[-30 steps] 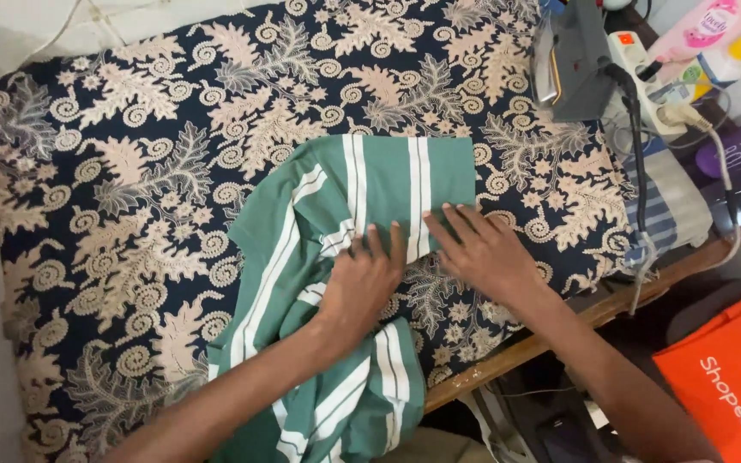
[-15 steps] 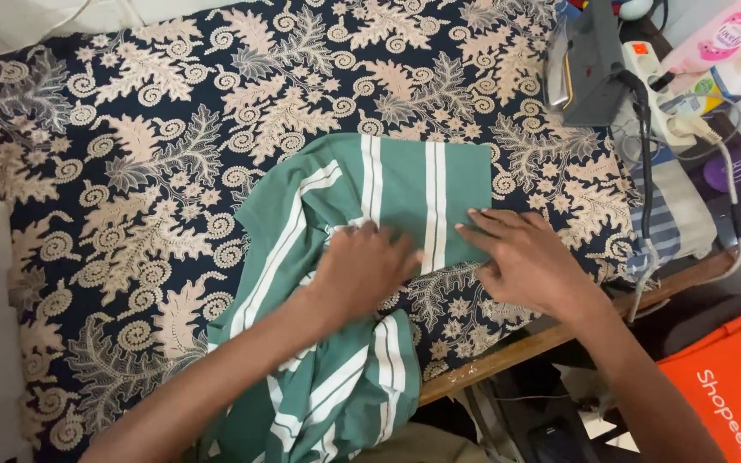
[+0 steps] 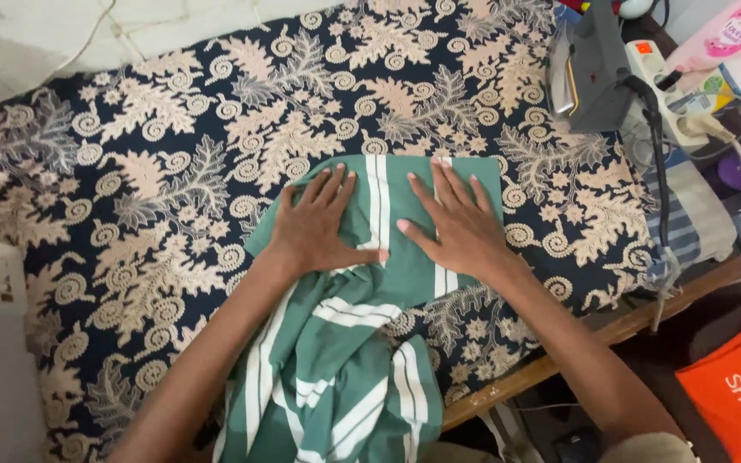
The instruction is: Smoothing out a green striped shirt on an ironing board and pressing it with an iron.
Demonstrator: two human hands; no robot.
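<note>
— Right, what am I looking at from the head camera?

— Both of my hands lie flat on a green cloth with white stripes (image 3: 370,283). My left hand (image 3: 319,225) presses its left part, palm down, fingers spread and pointing away from me, thumb stretched toward the middle. My right hand (image 3: 456,225) does the same just beside it, on the right part. Neither one grips anything; they are open and pressed onto the fabric, thumbs close but not touching.

— And where does the cloth sit?

— Its far part lies smooth on a dark blue covering with a beige leaf pattern (image 3: 173,171), near the front edge. The near part hangs rumpled toward me, over that edge and between my forearms.

— Anything else around?

— An iron (image 3: 589,73) stands on its heel at the far right corner, well apart from my hands. Just beside it are a white power strip (image 3: 671,94) and a pink bottle (image 3: 731,34). An orange bag (image 3: 735,394) shows at the lower right, below the wooden board edge (image 3: 611,330).
</note>
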